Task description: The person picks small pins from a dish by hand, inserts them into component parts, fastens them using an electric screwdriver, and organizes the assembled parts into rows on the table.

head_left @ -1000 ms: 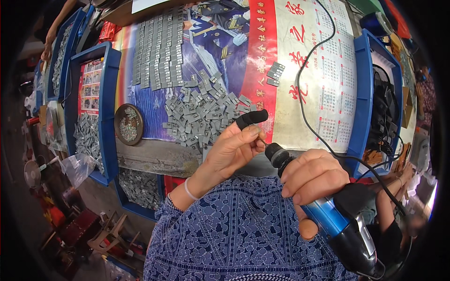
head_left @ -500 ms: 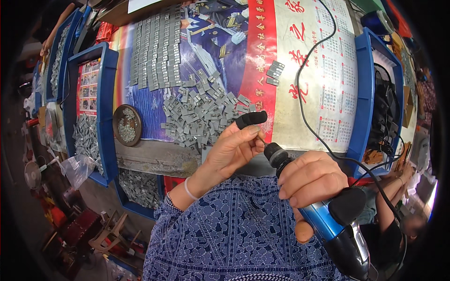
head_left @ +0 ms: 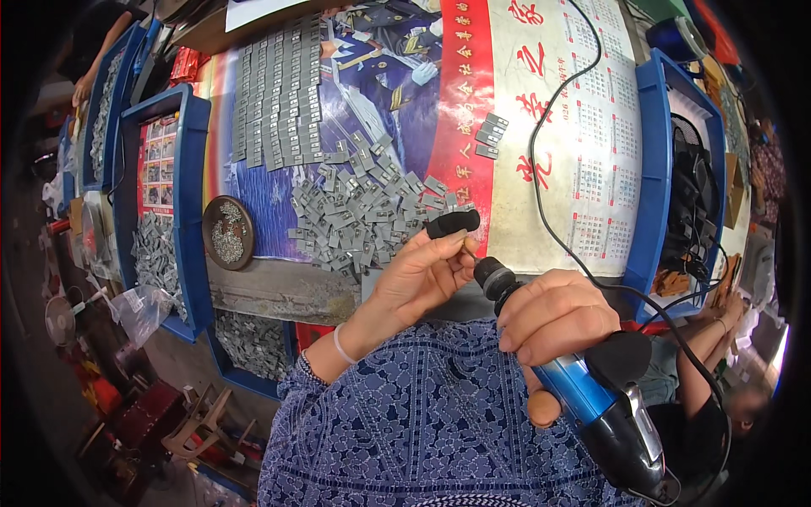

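My left hand [head_left: 414,287] is closed in a pinch over the near edge of the table, a black cover on one finger. What lies between its fingertips is too small and hidden to make out. My right hand [head_left: 557,317] grips a blue and black electric screwdriver [head_left: 576,390], its black nose and thin bit pointing at the left fingertips. Just beyond the left hand spreads a loose heap of small grey rectangular pieces [head_left: 346,215], each with a lighter metallic spot. Farther back, similar pieces lie in neat rows [head_left: 279,101].
A round brown dish [head_left: 247,247] holds tiny metal bits. Blue bins [head_left: 193,211] with grey pieces stand left; another blue bin [head_left: 649,177] at right holds dark items. A black cable [head_left: 541,169] crosses the poster-covered table. Several grey pieces [head_left: 490,135] lie apart. A co-worker's arm [head_left: 705,355] shows at right.
The view has shifted slightly. My right hand and the screwdriver have moved a little to the left, and the left hand keeps its pinch near the bit.
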Motion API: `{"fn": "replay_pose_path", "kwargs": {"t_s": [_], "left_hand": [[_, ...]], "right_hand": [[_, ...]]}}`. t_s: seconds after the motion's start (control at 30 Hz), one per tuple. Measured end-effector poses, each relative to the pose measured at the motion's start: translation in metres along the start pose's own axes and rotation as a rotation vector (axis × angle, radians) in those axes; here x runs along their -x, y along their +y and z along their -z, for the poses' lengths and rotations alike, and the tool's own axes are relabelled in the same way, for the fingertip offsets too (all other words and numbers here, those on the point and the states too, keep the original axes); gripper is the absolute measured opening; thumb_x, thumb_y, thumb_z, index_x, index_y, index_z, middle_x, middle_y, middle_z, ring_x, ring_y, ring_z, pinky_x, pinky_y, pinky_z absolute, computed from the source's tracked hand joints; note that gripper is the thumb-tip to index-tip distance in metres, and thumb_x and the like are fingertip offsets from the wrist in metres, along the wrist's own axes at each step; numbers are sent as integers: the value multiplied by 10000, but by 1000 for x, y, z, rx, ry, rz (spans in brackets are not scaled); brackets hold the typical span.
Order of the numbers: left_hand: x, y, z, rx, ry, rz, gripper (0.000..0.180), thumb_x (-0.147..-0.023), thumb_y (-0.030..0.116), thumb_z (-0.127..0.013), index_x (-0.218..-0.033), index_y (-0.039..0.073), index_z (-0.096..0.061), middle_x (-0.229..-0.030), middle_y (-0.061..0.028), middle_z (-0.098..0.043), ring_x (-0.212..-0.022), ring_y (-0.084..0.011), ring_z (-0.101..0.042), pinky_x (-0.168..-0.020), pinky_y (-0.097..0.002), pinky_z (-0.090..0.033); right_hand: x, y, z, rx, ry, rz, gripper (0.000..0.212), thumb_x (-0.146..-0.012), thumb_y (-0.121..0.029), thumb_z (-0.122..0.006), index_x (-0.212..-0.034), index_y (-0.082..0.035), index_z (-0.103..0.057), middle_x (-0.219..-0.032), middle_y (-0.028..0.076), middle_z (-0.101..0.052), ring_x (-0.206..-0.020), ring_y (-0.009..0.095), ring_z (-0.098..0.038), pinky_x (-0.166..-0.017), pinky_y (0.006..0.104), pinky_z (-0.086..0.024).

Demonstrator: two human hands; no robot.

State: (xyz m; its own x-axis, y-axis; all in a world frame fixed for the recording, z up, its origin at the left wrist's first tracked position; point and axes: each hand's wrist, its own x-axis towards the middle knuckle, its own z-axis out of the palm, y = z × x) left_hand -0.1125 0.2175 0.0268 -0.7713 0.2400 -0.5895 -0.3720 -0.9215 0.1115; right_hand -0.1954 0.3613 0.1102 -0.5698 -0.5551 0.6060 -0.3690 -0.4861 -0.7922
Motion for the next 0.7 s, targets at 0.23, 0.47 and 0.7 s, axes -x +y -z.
{"fn": "replay_pose_path", "kwargs": {"t_s": [0.23, 0.47, 0.7], "left_hand": [[-1, -10, 8, 114, -5, 16, 145, -885, 116, -579, -1002, 32, -595, -916, -41, -635, -821, -117, -585, -771, -272, -489], [2, -14, 3, 115, 8, -9, 162, -876, 116, -577, -1005, 20, -588, -929, -56, -632, -853, -145, -582, -797, -306, -496], [0, -19, 3, 133, 47, -12, 165, -883, 127, -564, -1004, 17, -584, -931, -60, -632, -871, -140, -586, -802, -312, -502]], "right_hand": [[5, 1, -2, -4, 37, 33, 458, -714, -440, -757, -762, -34, -553, -643, 56, -589, -541, 182, -607, -537, 280, -533], [6, -5, 5, -19, -44, 6, 451, -702, -408, -778, -787, -23, -560, -668, 80, -605, -562, 199, -617, -561, 291, -536], [6, -6, 9, -44, -106, -8, 452, -701, -377, -787, -831, -8, -560, -698, 102, -610, -588, 222, -622, -586, 306, -541]]}}
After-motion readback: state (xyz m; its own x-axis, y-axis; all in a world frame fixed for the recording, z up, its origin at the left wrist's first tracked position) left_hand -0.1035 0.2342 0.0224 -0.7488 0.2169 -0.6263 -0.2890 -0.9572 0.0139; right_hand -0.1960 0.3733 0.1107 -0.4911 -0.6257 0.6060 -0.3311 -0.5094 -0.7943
